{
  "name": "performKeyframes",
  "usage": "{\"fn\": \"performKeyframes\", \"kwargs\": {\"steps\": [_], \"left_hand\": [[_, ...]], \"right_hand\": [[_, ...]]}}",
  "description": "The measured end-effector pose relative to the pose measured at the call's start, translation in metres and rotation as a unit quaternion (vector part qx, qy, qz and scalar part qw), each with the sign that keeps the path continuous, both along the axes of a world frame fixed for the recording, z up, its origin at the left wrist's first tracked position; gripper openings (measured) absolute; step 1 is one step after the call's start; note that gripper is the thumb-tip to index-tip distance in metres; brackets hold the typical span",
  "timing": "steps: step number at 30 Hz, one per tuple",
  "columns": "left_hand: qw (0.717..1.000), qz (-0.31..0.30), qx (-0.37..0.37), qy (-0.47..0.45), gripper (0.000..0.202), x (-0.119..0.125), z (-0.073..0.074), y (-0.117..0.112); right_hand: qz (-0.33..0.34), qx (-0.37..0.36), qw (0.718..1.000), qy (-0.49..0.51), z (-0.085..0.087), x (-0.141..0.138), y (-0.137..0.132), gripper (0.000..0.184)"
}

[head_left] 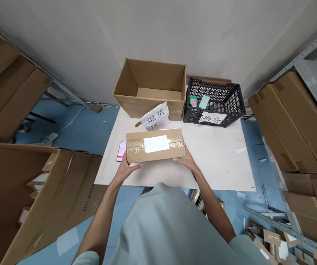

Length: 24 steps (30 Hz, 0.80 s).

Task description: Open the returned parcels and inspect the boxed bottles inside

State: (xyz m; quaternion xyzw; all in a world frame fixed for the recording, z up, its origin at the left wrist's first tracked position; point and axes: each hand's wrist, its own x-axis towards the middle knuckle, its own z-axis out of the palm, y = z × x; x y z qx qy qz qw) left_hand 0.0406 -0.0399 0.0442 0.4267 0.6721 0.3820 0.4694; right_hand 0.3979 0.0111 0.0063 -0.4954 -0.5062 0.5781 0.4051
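Observation:
Between my two hands is a closed cardboard box [135,147], sealed with shiny tape and bearing a white label [156,144] on top. My left hand [124,168] grips its left end, thumb along the near side. At the right end, my right hand [187,160] holds it in the same way, its fingers partly hidden behind the box. A phone [121,151] with a lit pink screen lies beside the box, close to my left hand. Just beyond the box, a handwritten paper sign [156,116] leans at the front of a large open carton [147,105].
A black plastic crate [230,119] with a paper sign and small green cards stands on the white table [213,158]. Left of me, a big open carton [64,184] holds smaller boxes. Shelves with cardboard boxes [293,121] line the right, and more boxes [271,237] lie below.

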Motion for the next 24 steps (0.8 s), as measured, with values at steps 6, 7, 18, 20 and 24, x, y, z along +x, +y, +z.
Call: {"fn": "performKeyframes", "kwargs": {"steps": [6, 7, 18, 20, 24], "left_hand": [[1.0, -0.014, -0.003, 0.004, 0.124, -0.019, -0.002, -0.012], [1.0, -0.013, -0.003, 0.003, 0.121, -0.023, 0.002, -0.014], [0.999, -0.029, 0.001, -0.044, 0.081, -0.052, 0.0, 0.002], [0.996, -0.048, -0.03, -0.072, 0.08, -0.051, -0.018, 0.01], [0.991, -0.071, -0.073, -0.091, 0.084, -0.051, -0.053, 0.003]], "right_hand": [[-0.048, -0.008, 0.997, -0.051, 0.009, -0.007, -0.043, 0.106], [-0.062, -0.01, 0.996, -0.06, 0.011, -0.011, -0.051, 0.102], [-0.221, -0.048, 0.955, -0.193, 0.031, -0.032, -0.058, 0.071], [-0.216, -0.078, 0.948, -0.22, 0.018, -0.034, -0.049, 0.076], [-0.189, -0.114, 0.956, -0.192, -0.008, -0.036, -0.057, 0.078]]}}
